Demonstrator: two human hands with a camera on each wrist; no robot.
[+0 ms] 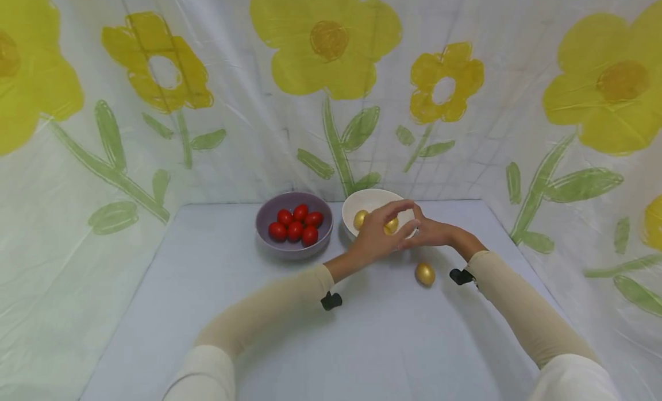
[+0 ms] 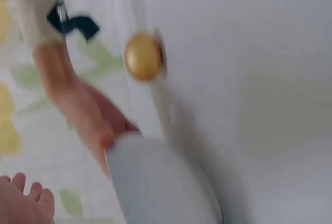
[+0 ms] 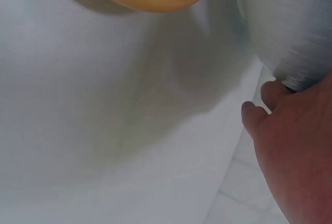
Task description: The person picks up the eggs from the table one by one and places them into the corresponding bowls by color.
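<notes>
In the head view a white bowl point(image 1: 357, 201) stands at the back of the table with golden eggs point(image 1: 360, 219) in it. My right hand point(image 1: 437, 233) is at the bowl's right side and appears to grip its rim; the inner fingertips are partly hidden. My left hand point(image 1: 380, 234) reaches over the front of the bowl, its fingers and thumb curved apart, with a golden egg visible in the gap between them. No egg shows against the left fingers point(image 2: 36, 190) in the left wrist view. Another golden egg point(image 1: 425, 274) lies on the table below the right hand.
A purple bowl point(image 1: 261, 240) with several small red tomatoes or egg-shaped items point(image 1: 295, 231) stands just left of the white bowl. The pale table point(image 1: 289, 343) ends at a flower-printed curtain point(image 1: 238, 159) behind and at both sides.
</notes>
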